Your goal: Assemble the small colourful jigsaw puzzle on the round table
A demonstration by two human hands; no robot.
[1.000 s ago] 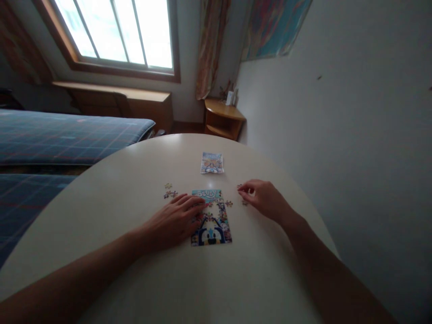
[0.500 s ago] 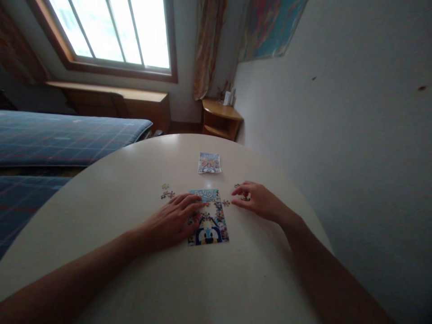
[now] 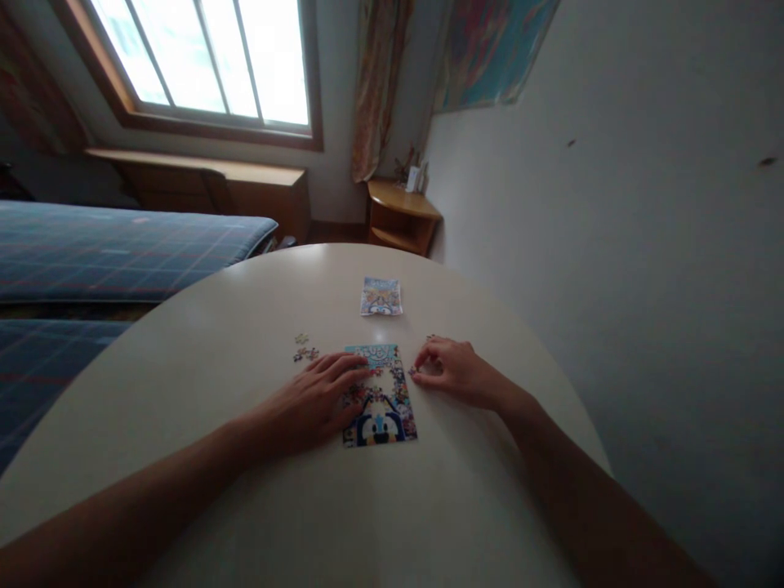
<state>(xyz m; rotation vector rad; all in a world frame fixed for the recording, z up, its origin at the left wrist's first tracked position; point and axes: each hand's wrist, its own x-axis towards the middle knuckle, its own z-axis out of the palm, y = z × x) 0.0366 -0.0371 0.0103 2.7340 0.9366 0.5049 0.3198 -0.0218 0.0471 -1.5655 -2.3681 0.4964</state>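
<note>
A partly built colourful jigsaw puzzle (image 3: 383,400) lies in the middle of the round white table (image 3: 245,327). My left hand (image 3: 309,400) rests flat on the puzzle's left edge, fingers stretched out. My right hand (image 3: 450,371) sits just right of the puzzle, its fingertips curled down onto a loose puzzle piece (image 3: 412,371) beside the puzzle's right edge. A few loose pieces (image 3: 305,352) lie to the left of the puzzle, and one more piece (image 3: 431,337) shows behind my right hand.
A small picture card (image 3: 380,296) lies further back on the table. Behind the table are a bed with a blue plaid cover (image 3: 116,253), a wooden corner shelf (image 3: 401,216), a window and a curtain. A grey wall (image 3: 612,245) runs close along the right.
My right hand has moved left from the loose pieces at the right to the puzzle's right edge and closed its fingertips on a piece there. My left hand has stayed put.
</note>
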